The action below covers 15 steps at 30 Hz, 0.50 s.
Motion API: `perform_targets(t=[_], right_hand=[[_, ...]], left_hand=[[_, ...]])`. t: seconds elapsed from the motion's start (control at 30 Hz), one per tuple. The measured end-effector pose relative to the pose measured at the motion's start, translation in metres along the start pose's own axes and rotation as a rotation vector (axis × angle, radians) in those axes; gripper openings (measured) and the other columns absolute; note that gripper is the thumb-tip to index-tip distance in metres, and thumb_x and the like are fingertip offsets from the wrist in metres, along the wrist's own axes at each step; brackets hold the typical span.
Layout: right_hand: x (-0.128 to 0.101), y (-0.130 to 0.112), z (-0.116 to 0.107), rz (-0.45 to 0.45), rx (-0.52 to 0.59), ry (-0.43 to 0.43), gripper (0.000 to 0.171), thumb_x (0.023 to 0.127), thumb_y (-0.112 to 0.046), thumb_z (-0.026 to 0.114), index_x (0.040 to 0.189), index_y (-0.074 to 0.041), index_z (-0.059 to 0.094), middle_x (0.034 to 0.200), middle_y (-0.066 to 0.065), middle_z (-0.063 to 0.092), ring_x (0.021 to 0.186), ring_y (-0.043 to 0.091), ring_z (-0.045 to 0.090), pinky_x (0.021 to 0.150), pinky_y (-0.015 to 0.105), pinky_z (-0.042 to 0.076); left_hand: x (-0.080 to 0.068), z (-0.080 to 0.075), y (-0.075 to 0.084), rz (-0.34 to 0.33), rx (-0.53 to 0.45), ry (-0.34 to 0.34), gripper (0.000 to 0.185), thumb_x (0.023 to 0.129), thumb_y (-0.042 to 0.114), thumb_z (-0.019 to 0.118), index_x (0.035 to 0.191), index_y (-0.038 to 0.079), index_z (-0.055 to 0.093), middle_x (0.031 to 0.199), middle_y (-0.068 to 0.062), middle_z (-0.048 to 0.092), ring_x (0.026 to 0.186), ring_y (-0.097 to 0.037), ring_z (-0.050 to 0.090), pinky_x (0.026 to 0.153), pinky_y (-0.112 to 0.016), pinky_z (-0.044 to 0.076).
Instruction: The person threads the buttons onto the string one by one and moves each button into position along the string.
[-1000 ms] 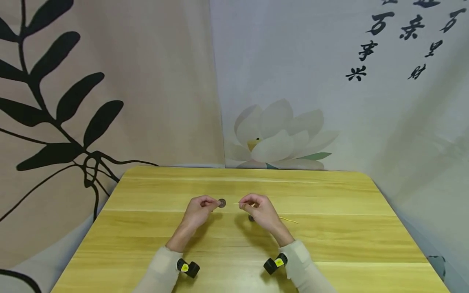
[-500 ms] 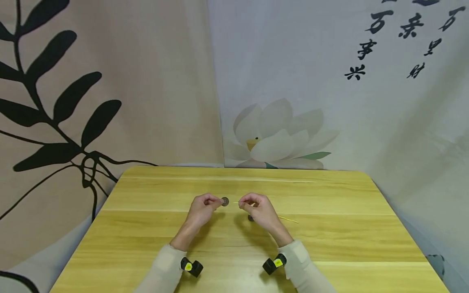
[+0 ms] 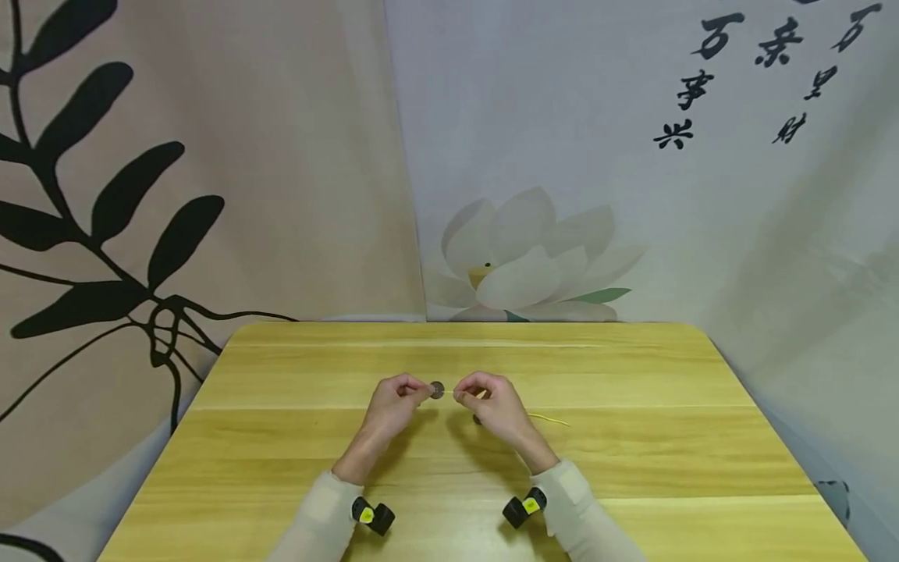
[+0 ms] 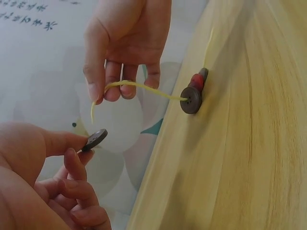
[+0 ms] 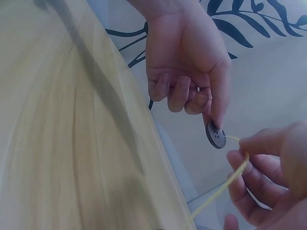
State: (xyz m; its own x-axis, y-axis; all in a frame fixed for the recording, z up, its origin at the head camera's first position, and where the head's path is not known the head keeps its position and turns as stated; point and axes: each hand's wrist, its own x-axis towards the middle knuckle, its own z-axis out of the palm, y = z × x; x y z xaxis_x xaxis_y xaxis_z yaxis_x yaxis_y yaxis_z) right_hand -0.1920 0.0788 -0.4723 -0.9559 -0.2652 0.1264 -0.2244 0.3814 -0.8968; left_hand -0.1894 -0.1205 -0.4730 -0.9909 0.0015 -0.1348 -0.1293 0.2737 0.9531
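Note:
In the head view my left hand (image 3: 395, 406) pinches the edge of a dark brown button (image 3: 438, 389) between thumb and forefinger. Small holes show in the button (image 5: 216, 134) in the right wrist view. My right hand (image 3: 500, 407) pinches a yellow string (image 4: 158, 90) close to its end. That short end points at the held button's face; whether it has entered a hole I cannot tell. Further along, the string passes through a second brown button (image 4: 191, 100), beside a red button (image 4: 196, 80) and a darker piece (image 4: 204, 74) at the tabletop.
The wooden table (image 3: 667, 437) spans the space under both hands. The string's tail (image 3: 551, 420) lies on it, right of my right wrist. Printed cloths hang behind the table. Black wrist cameras (image 3: 374, 515) sit on both sleeves.
My left hand has moved right with its button, narrowing the gap to the string end. The right hand has stayed almost in place, still pinching the string. The head view has shifted slightly.

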Motion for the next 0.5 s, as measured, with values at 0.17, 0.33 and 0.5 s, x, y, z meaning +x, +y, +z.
perform_targets(t=[0.17, 0.33, 0.5], right_hand=[[-0.0004, 0.0004, 0.0001, -0.003, -0.012, 0.004, 0.005, 0.093, -0.013, 0.069, 0.092, -0.011, 0.073, 0.086, -0.004, 0.071, 0.08, 0.014, 0.063, 0.072, 0.028, 0.049], [-0.0009, -0.0005, -0.0006, -0.014, -0.019, 0.011, 0.006, 0.093, -0.013, 0.069, 0.093, -0.009, 0.073, 0.085, -0.004, 0.07, 0.08, 0.016, 0.062, 0.071, 0.028, 0.049], [-0.002, -0.0005, -0.0026, -0.023, -0.027, 0.013, 0.005, 0.092, -0.012, 0.069, 0.091, -0.011, 0.073, 0.084, -0.004, 0.069, 0.079, 0.015, 0.063, 0.071, 0.029, 0.049]], left_hand=[[-0.0007, 0.0026, 0.0004, 0.005, -0.018, -0.005, 0.013, 0.092, 0.017, 0.07, 0.089, 0.004, 0.07, 0.077, -0.006, 0.057, 0.065, -0.014, 0.044, 0.052, -0.023, 0.035], [-0.0006, 0.0046, 0.0018, 0.008, -0.022, -0.012, 0.013, 0.092, 0.017, 0.07, 0.089, 0.004, 0.07, 0.076, -0.006, 0.056, 0.064, -0.014, 0.044, 0.052, -0.023, 0.035], [-0.0013, 0.0067, 0.0034, 0.003, -0.019, -0.018, 0.013, 0.092, 0.017, 0.07, 0.088, 0.005, 0.07, 0.076, -0.005, 0.057, 0.065, -0.014, 0.045, 0.053, -0.024, 0.035]])
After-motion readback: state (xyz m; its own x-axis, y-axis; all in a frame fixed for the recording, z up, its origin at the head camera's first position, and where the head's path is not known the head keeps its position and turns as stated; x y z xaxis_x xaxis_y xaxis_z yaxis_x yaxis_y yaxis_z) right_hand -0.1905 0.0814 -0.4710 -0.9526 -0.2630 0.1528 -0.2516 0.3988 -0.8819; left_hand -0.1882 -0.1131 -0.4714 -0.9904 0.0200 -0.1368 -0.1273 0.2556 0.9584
